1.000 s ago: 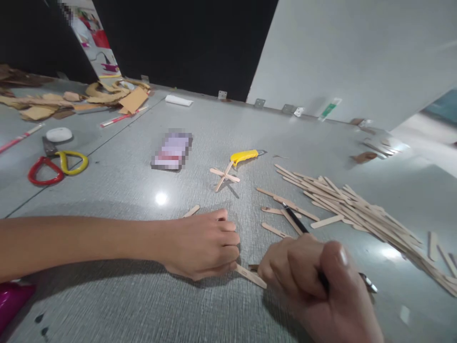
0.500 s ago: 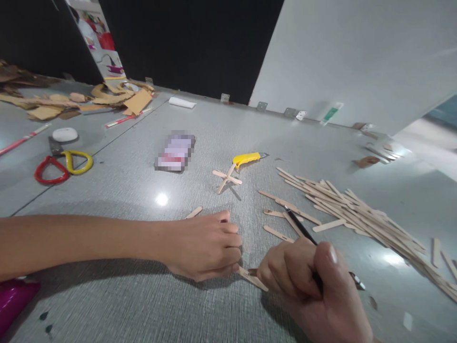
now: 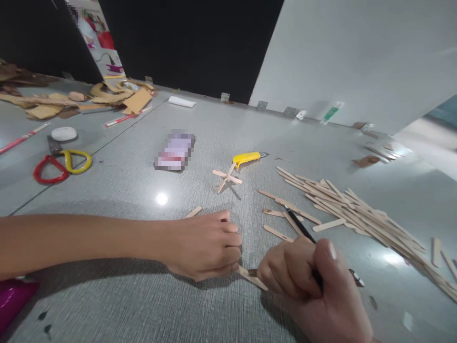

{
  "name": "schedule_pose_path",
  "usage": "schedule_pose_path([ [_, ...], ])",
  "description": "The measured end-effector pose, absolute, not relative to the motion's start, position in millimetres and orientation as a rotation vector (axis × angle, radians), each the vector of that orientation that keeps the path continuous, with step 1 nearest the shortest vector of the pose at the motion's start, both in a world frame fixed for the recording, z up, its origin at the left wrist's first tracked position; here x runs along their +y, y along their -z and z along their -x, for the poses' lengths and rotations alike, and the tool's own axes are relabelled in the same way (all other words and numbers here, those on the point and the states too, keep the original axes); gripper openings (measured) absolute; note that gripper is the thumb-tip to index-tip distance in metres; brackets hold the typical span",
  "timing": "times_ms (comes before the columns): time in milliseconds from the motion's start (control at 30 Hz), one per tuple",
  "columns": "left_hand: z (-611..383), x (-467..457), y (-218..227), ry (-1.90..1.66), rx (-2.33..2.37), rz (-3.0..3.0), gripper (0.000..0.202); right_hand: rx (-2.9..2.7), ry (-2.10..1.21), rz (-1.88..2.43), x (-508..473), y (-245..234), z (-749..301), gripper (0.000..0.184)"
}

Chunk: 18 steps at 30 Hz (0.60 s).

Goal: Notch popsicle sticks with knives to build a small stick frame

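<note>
My left hand [image 3: 205,245] lies on the grey table with its fingers curled, pressing down one end of a wooden craft stick [image 3: 253,278]. My right hand [image 3: 314,288] is a fist around a thin black-handled tool [image 3: 300,226] whose lower end meets the same stick between the two hands. Its upper end points away over loose sticks. A small cross of sticks [image 3: 226,178] stands beyond my hands, with a yellow utility knife [image 3: 246,158] behind it.
A long pile of wooden sticks [image 3: 357,212] spreads to the right. Red and yellow scissors [image 3: 60,164], a white oval object [image 3: 64,134], cardboard scraps [image 3: 107,97] and a blurred flat item [image 3: 174,151] lie to the left and behind. Something magenta [image 3: 14,297] sits at the bottom left.
Both hands stay on the stick, almost unmoved. The view shifted slightly between the earliest frame and now.
</note>
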<state>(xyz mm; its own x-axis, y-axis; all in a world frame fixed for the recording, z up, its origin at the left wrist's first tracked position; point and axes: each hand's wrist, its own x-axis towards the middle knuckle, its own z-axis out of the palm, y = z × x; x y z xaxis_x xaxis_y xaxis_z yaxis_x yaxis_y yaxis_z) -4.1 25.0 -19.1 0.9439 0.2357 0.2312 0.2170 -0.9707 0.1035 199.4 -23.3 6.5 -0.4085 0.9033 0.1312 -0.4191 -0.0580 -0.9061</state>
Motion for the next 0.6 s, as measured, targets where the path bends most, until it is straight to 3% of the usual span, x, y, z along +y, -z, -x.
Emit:
schedule_pose_path([
  [600,5.1,25.9,21.9,-0.43,0.319,-3.01,0.027,-1.265,-1.531,0.601,-30.6,-3.6,-195.6,0.064],
])
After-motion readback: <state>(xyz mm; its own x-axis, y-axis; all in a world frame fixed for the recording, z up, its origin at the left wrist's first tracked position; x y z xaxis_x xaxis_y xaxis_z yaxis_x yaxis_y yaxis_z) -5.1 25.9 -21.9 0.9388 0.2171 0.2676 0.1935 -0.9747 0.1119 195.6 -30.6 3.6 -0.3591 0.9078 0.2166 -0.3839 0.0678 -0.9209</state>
